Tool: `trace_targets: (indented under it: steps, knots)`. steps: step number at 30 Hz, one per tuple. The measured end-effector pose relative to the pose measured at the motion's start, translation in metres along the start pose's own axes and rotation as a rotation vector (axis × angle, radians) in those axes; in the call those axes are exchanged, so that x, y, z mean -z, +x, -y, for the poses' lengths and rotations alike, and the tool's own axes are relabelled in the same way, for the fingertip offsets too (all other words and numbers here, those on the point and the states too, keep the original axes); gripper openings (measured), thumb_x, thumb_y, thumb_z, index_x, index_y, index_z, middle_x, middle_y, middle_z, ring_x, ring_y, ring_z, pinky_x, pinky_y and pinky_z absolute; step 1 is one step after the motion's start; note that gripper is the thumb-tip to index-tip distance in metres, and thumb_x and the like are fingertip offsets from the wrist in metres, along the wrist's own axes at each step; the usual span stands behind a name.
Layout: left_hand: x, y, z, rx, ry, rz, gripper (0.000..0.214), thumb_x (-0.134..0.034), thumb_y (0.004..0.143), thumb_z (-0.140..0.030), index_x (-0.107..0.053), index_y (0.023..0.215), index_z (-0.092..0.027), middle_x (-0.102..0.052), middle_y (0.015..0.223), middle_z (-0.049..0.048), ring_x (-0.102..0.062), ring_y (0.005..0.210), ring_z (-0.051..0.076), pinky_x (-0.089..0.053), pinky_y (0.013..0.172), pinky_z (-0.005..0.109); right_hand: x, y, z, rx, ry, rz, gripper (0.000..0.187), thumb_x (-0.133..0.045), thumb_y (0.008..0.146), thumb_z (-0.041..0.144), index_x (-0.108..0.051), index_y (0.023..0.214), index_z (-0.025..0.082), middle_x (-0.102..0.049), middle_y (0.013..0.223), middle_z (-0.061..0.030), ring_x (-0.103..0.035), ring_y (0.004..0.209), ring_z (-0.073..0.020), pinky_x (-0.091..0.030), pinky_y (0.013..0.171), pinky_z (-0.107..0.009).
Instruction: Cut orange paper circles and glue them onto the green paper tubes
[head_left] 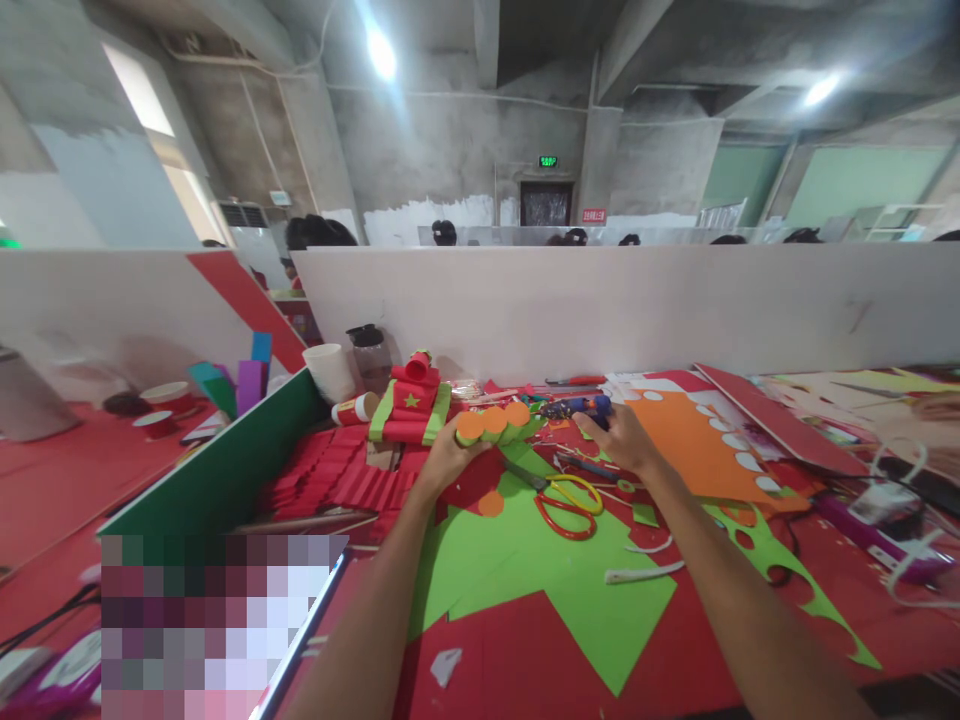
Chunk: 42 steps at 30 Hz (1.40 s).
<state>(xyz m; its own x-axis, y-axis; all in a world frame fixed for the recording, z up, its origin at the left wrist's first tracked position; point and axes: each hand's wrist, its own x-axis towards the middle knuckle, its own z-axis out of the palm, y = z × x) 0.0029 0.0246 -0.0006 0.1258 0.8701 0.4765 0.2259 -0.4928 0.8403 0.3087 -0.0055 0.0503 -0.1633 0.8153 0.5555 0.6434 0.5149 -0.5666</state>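
Observation:
My left hand [448,455] is closed round a green paper strip with orange circles [495,424] stuck along it, held just above the table. My right hand [619,436] grips a blue glue gun [581,406] lying to the right of that strip, its fingers wrapped over the body. A red paper tank model with green bands and a yellow star [411,404] stands just behind my left hand. Scissors with red and yellow handles [568,502] lie between my forearms on a green paper sheet [525,570].
Folded red paper [345,480] and a green board [225,470] lie at the left; a white cup [330,372] and a dark bottle [371,355] stand behind. An orange sheet with holes [686,450], cables and a purple tool [870,520] fill the right. White dividers [600,305] wall the back.

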Motion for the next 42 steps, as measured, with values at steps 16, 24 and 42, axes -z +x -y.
trace_targets:
  steps: [16,24,42]
  knots:
    - [-0.001,0.001,0.001,-0.001,-0.008,-0.003,0.036,-0.080,0.069,-0.035,-0.064,0.096,-0.018,-0.074,0.106,0.0085,-0.070,0.097,0.027,-0.057,0.090,0.042,0.002,-0.001,-0.001,0.012,0.052,0.036,0.039,-0.060,0.088,0.051,-0.050,0.065,0.021,-0.050,0.059,0.0014,-0.046,0.058,-0.0160,-0.035,0.056,-0.028]
    - [-0.001,0.001,0.005,0.005,-0.012,0.004,0.040,-0.081,0.069,-0.037,-0.064,0.099,-0.017,-0.074,0.107,0.0086,-0.070,0.097,0.027,-0.057,0.090,0.041,0.005,-0.001,-0.001,-0.008,0.047,0.043,0.040,-0.059,0.088,0.052,-0.049,0.065,0.020,-0.049,0.059,0.0017,-0.044,0.058,-0.0151,-0.035,0.056,-0.027]
    - [0.000,0.000,-0.006,0.012,-0.008,-0.008,0.037,-0.080,0.068,-0.033,-0.065,0.097,-0.016,-0.075,0.108,0.0098,-0.071,0.099,0.027,-0.057,0.091,0.040,0.017,-0.001,-0.009,-0.032,0.034,0.058,0.043,-0.060,0.088,0.052,-0.043,0.063,0.021,-0.048,0.057,0.0026,-0.041,0.055,-0.0131,-0.029,0.052,-0.027]
